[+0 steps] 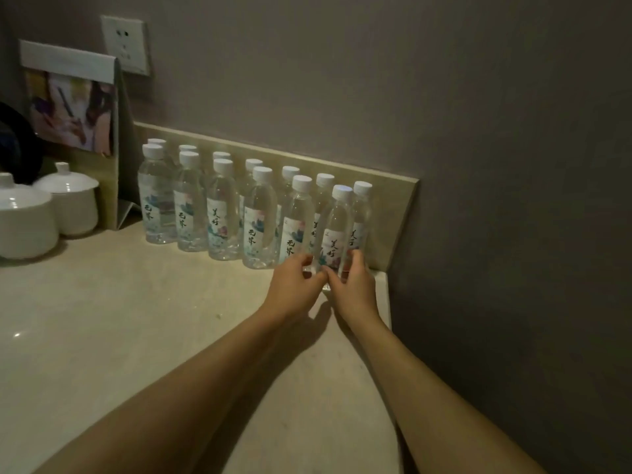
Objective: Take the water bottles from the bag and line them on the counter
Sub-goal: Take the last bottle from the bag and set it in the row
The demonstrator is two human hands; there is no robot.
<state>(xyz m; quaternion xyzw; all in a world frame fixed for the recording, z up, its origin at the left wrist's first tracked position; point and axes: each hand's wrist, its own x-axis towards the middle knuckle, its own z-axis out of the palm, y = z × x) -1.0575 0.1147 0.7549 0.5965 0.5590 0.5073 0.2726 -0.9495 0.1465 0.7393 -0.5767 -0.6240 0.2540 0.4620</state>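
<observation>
Several clear water bottles with white caps and printed labels stand in two rows along the backsplash on the beige counter. The rightmost front bottle stands upright near the counter's right end. My left hand grips its base from the left, and my right hand grips it from the right. Both sets of fingers wrap the bottle's lower part and hide its bottom. No bag is in view.
Two white lidded ceramic cups stand at the left. A framed card stand leans behind them under a wall socket. A dark round object sits at far left. The wall borders the counter's right edge.
</observation>
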